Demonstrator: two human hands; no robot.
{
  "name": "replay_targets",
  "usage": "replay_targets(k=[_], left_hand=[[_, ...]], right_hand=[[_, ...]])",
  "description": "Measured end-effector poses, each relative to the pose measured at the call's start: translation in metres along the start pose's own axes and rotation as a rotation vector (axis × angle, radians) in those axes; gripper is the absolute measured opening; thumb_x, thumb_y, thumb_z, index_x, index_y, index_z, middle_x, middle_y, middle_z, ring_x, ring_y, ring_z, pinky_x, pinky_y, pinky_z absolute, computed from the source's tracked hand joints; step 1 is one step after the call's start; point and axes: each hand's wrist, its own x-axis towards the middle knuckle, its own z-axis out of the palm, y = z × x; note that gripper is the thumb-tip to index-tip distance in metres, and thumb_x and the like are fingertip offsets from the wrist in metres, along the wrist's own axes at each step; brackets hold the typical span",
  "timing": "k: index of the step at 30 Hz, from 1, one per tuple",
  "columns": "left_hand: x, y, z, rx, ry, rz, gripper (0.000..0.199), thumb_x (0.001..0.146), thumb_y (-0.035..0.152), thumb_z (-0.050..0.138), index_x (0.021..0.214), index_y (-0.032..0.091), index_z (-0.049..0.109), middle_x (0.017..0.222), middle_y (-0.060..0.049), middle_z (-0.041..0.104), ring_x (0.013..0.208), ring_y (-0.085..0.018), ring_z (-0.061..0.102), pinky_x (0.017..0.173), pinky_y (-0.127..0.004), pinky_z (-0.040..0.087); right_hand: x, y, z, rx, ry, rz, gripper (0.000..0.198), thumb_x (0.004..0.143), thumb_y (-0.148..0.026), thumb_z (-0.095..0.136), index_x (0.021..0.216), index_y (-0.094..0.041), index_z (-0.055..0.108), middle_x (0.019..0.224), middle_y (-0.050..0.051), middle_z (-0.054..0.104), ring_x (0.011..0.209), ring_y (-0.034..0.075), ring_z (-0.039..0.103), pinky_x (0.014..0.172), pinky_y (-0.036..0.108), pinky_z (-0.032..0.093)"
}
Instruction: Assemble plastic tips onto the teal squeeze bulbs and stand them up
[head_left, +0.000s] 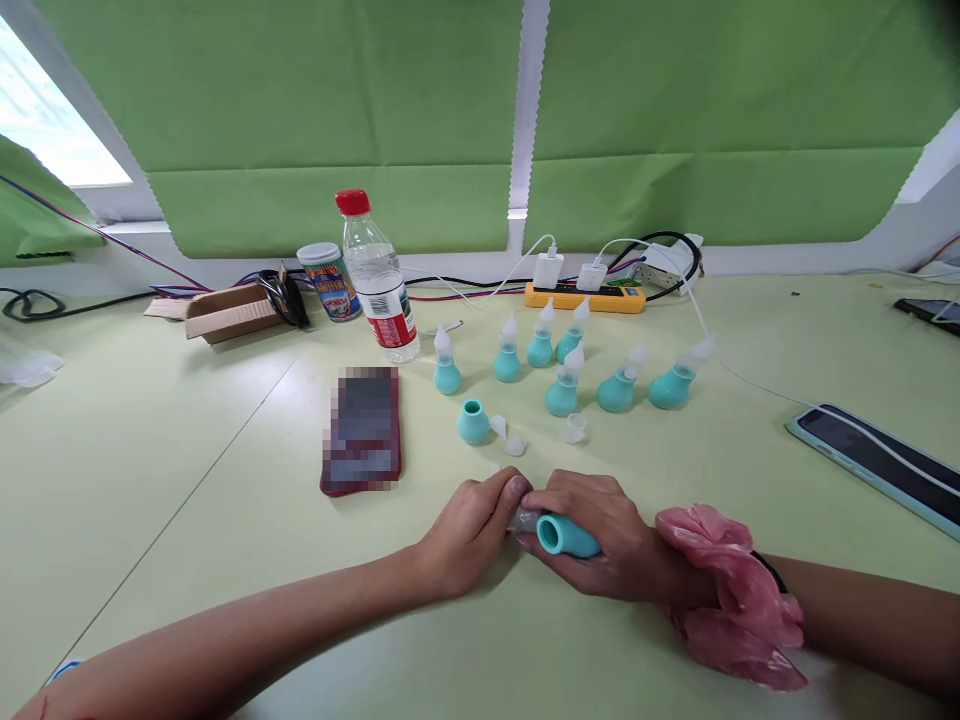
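Note:
My right hand (600,530) is wrapped round a teal rubber bulb (568,536) with its round mouth facing left. Closed beside it, my left hand (472,525) pinches a small clear plastic piece (525,520); my right fingertips touch that piece too. Its far end is hidden by the fingers. Just beyond my hands stands an open teal bulb (473,423). Near it lie a small white cone tip (499,427), a translucent disc (516,446) and a clear cup-like part (574,429). Several teal nasal aspirators (507,350) with translucent pointed tips stand farther back, some leaning.
A pixelated phone (364,430) lies left of the bulbs, with a water bottle (379,285), a snack can (330,282) and an open cardboard box (232,315) behind. An orange power strip (585,297) has white chargers. A cable runs right to another phone (877,460).

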Motion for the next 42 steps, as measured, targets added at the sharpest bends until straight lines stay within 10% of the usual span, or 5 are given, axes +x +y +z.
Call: replay_targets(k=[7,17,29,37,42], left_hand=[[-0.002,0.000,-0.003,-0.112,0.100,-0.019,0.020,0.089,0.032,0.022,0.106,0.021,0.028,0.061,0.005,0.038,0.052,-0.010,0.035,0.053,-0.023,0.031],[0.004,-0.008,-0.003,0.790,0.049,0.326,0.018,0.080,0.020,0.034,0.078,0.015,0.052,0.080,-0.008,0.054,0.071,-0.019,0.050,0.059,-0.031,0.043],[0.006,-0.015,-0.006,0.671,-0.017,0.442,0.025,0.077,0.012,0.036,0.100,0.009,0.046,0.108,-0.016,0.050,0.112,-0.024,0.043,0.092,-0.037,0.041],[0.005,-0.017,-0.004,0.749,-0.022,0.423,0.021,0.081,0.017,0.034,0.094,0.011,0.050,0.108,-0.014,0.053,0.111,-0.024,0.045,0.091,-0.038,0.042],[0.007,-0.015,-0.005,0.789,-0.035,0.373,0.026,0.082,0.021,0.036,0.102,0.011,0.049,0.120,-0.016,0.046,0.119,-0.026,0.036,0.097,-0.041,0.036]], right_hand=[[0.014,0.006,-0.019,-0.215,0.134,-0.053,0.014,0.072,-0.019,0.057,0.085,-0.016,0.052,0.063,0.000,0.056,0.057,0.012,0.048,0.051,0.024,0.035],[0.024,0.025,-0.037,-0.742,-0.250,0.173,0.013,0.070,-0.015,0.053,0.082,-0.016,0.058,0.076,0.005,0.063,0.065,0.018,0.057,0.046,0.025,0.030],[0.026,-0.001,-0.038,-0.134,-0.156,0.092,0.026,0.068,-0.015,0.047,0.094,-0.016,0.042,0.084,0.006,0.056,0.076,0.017,0.053,0.065,0.029,0.044],[0.049,0.020,-0.102,-0.133,-0.123,0.351,0.020,0.067,-0.024,0.058,0.084,-0.021,0.048,0.081,0.000,0.059,0.074,0.016,0.058,0.066,0.027,0.047],[0.049,0.025,-0.095,0.107,-0.169,0.406,0.022,0.065,-0.023,0.062,0.080,-0.020,0.047,0.084,0.001,0.060,0.085,0.018,0.060,0.077,0.029,0.048]])
